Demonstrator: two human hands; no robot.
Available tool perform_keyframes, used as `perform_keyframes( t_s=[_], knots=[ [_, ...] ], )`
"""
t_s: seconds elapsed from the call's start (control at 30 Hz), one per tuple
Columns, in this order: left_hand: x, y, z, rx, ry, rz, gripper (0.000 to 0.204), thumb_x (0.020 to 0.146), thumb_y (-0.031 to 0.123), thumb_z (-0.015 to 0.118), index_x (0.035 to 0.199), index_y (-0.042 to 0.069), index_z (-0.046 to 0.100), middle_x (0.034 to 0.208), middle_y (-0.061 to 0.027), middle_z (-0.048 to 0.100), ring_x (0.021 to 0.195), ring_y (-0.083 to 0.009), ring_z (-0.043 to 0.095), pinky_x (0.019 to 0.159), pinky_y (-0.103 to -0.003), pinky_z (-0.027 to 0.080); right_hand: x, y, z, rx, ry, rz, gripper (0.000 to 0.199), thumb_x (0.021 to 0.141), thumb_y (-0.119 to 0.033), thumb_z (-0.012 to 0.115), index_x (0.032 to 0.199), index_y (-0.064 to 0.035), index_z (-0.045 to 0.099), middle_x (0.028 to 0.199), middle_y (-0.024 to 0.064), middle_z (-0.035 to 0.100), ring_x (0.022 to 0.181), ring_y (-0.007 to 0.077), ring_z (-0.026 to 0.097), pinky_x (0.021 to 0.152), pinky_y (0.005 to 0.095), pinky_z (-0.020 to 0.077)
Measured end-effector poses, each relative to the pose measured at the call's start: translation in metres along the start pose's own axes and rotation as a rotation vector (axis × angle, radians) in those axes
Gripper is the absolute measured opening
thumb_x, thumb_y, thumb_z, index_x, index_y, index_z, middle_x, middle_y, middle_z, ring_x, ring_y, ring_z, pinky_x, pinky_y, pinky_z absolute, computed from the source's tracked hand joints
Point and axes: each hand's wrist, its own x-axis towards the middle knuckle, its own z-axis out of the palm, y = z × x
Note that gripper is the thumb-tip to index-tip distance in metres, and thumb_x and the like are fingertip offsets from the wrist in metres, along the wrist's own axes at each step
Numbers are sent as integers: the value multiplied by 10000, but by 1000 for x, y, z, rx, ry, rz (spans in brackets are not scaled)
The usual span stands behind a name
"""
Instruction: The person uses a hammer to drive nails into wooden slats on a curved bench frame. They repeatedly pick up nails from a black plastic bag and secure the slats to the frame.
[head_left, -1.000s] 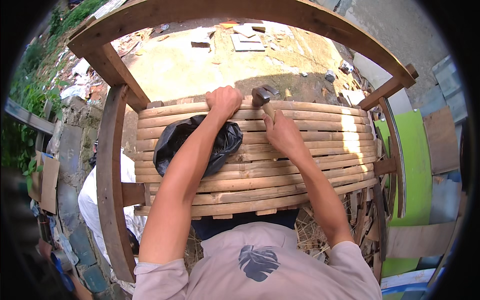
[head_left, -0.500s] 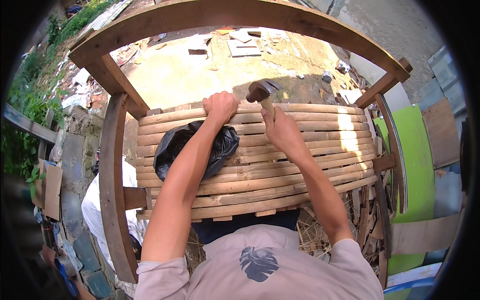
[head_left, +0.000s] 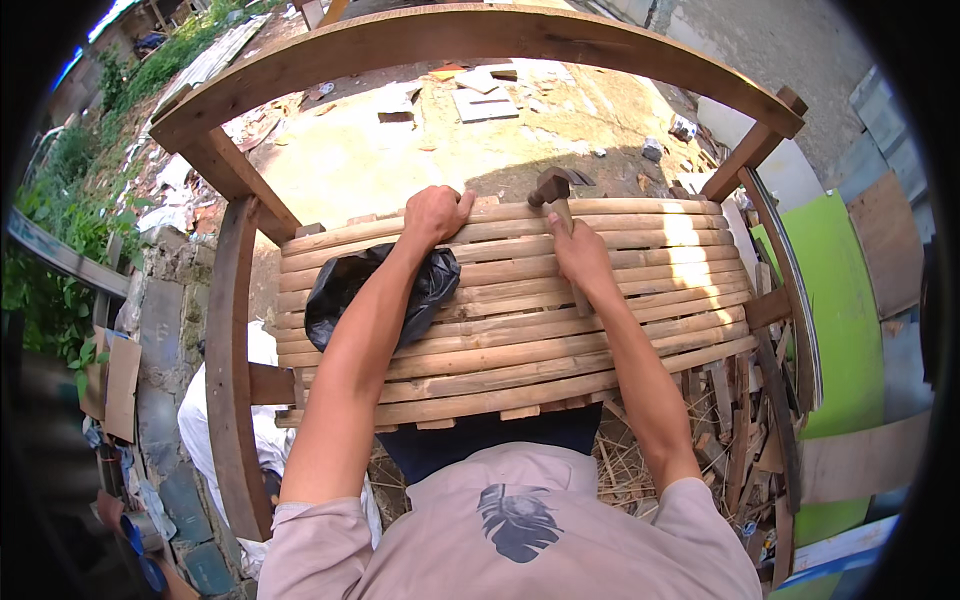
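My left hand (head_left: 438,213) is closed over the farthest bamboo slat (head_left: 350,236) of a bench seat, its thumb pointing right and its fingertips hidden. To its right, my right hand (head_left: 582,252) grips a claw hammer (head_left: 553,188) by the wooden handle. The dark metal head is near the seat's far edge, claw toward the right; whether it touches the slat I cannot tell. A black plastic bag (head_left: 430,295) sits with its mouth open on the slats, partly behind my left forearm. What lies inside the bag is too dark to make out.
A brown wooden frame (head_left: 480,33) rises around the seat, with a post (head_left: 232,370) at the left. White sacking (head_left: 215,410) lies beside that post. Wood scraps (head_left: 735,430) and a green panel (head_left: 835,300) are at the right. Rubble and boards (head_left: 485,104) lie beyond.
My right hand and the hammer have shifted right and slightly down in the view, with more of the handle showing below the hand. My left hand stays at the far slat.
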Motion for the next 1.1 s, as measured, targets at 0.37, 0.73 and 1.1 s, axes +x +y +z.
perform_keyframes(
  t_s=[0.37,0.73,1.1],
  knots=[
    [3,-2,10,49,-29,-60,599,1006,469,508,805,-39,755,801,-278,709,777,-452,693,792,-517,550,3,21,11,-44,86,-81,636,1049,-534,443,1033,72,636,753,243,662,708,381,670,706,486,521],
    [-14,-2,-35,-10,229,101,381,989,364,605,1066,22,752,1052,-218,744,955,-390,709,906,-466,541,-6,8,5,-82,86,-158,587,1015,-493,514,1023,78,650,927,341,693,940,517,668,849,568,511],
    [-169,4,-132,-316,99,-222,266,910,153,731,1144,26,734,1041,-161,765,942,-256,737,874,-359,561,-42,-23,-2,78,-110,-176,424,997,-388,622,960,35,639,816,230,703,758,348,683,714,450,535]
  ],
)
